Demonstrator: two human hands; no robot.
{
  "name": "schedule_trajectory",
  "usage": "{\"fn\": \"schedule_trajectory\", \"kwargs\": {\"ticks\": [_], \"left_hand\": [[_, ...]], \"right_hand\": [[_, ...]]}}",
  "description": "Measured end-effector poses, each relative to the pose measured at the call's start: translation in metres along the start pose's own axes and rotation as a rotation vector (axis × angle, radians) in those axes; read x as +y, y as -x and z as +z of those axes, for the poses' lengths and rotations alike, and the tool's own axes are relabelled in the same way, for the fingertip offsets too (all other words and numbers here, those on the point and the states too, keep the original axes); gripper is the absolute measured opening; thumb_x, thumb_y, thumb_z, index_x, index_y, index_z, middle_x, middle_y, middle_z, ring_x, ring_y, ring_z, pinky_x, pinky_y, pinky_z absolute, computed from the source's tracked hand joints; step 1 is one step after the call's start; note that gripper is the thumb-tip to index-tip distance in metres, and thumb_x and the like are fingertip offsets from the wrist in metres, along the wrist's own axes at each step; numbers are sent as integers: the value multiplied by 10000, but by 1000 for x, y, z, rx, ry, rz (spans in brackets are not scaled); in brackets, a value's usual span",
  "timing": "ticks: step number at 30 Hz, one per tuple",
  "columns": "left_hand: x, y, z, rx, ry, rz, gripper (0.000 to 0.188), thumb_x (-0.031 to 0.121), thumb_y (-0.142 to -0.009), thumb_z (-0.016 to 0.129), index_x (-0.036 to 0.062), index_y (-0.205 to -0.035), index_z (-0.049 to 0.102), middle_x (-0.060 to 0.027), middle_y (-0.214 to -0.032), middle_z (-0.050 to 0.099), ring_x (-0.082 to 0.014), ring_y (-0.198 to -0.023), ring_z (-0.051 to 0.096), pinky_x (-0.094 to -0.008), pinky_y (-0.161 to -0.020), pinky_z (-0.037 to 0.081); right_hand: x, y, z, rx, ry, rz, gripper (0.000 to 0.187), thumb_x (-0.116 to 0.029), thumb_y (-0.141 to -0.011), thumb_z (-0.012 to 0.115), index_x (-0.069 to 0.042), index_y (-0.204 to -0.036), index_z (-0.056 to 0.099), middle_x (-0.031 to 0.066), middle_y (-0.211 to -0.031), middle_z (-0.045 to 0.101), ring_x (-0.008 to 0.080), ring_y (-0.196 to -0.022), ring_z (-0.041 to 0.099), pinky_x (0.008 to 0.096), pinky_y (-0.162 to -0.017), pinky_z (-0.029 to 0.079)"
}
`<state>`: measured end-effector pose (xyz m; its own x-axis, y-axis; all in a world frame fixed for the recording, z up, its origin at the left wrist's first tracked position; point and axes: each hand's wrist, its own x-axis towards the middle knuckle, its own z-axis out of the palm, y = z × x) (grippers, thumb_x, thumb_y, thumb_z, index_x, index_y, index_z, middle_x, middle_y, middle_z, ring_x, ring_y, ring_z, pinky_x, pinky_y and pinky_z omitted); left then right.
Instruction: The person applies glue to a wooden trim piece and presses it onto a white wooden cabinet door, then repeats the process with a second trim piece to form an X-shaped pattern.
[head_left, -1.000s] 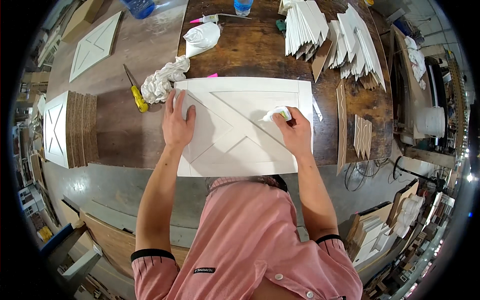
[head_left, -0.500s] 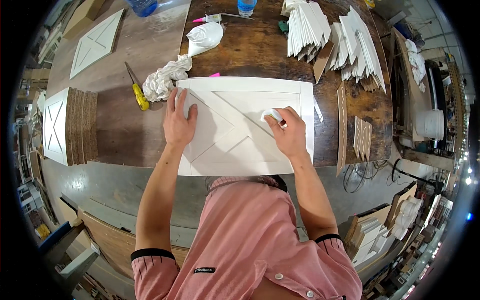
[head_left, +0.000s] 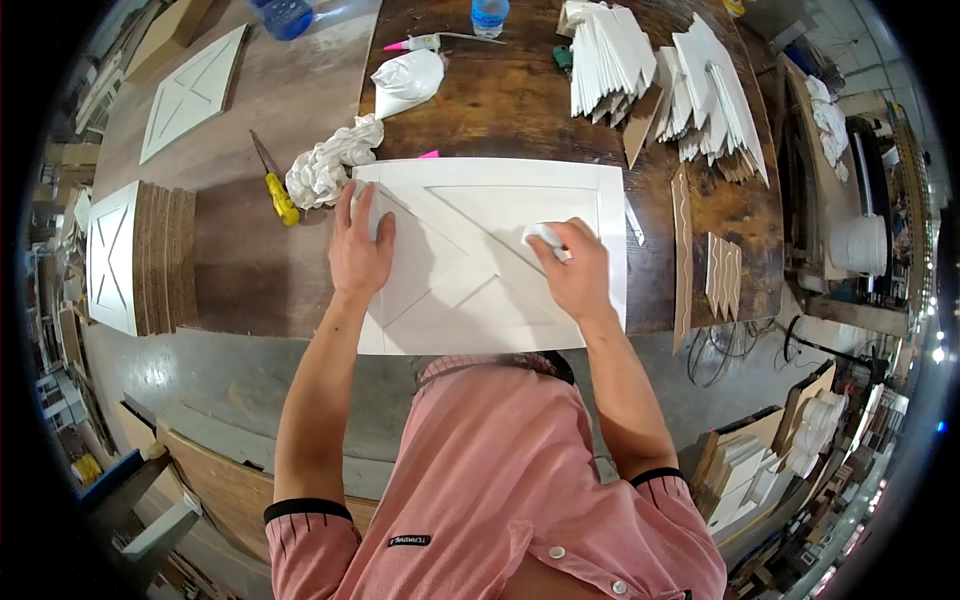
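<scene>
Your left hand lies on the left edge of the white panel, its fingers stretched out and the thumb spread apart, while the fingers of your right hand pinch a white bottle, mostly hidden by them, at the panel's right half. The panel lies on the table; to the panel's left are a yellow screwdriver and a board stack, by its far left corner a crumpled white wad, and to its right some wavy-lined strips.
</scene>
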<state>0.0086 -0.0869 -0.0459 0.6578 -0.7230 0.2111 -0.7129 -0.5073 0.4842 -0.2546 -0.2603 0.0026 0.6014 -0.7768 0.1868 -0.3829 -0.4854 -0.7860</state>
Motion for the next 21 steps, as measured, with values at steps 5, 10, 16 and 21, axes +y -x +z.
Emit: {"fn": "schedule_trajectory", "kwargs": {"ticks": [5,10,16,21], "left_hand": [[2,1,-4,-68,86,-110,538,263,-1025,646,132,-1533,529,-184,-1648,398,-401,-1501,415,-470,-1170,429],[4,-1,-1,-109,52,-104,532,242,-1030,635,115,-1533,521,-172,-1667,372,-386,-1536,363,-454,-1201,393],[-3,1,6,-39,-2,-42,530,238,-1017,653,127,-1521,533,-164,-1638,420,-401,-1474,445,-475,-1135,460],[-2,0,5,-31,21,-14,526,203,-1015,662,107,-1516,534,-190,-1634,403,-415,-1478,434,-477,-1154,442]], "right_hand": [[9,1,-2,63,-92,107,250,-221,-929,807,-36,-1073,721,89,-840,647,241,-766,654,352,-672,522],[29,12,-31,289,-904,603,259,-169,-998,721,-26,-1209,673,59,-1094,695,174,-963,735,286,-718,559],[29,30,-60,359,-1298,712,309,-133,-992,665,-101,-1279,556,77,-1250,657,247,-1156,694,362,-842,558],[42,47,-63,373,-1400,653,264,-136,-976,648,-161,-1225,563,45,-1241,678,249,-1243,650,403,-924,531]]}}
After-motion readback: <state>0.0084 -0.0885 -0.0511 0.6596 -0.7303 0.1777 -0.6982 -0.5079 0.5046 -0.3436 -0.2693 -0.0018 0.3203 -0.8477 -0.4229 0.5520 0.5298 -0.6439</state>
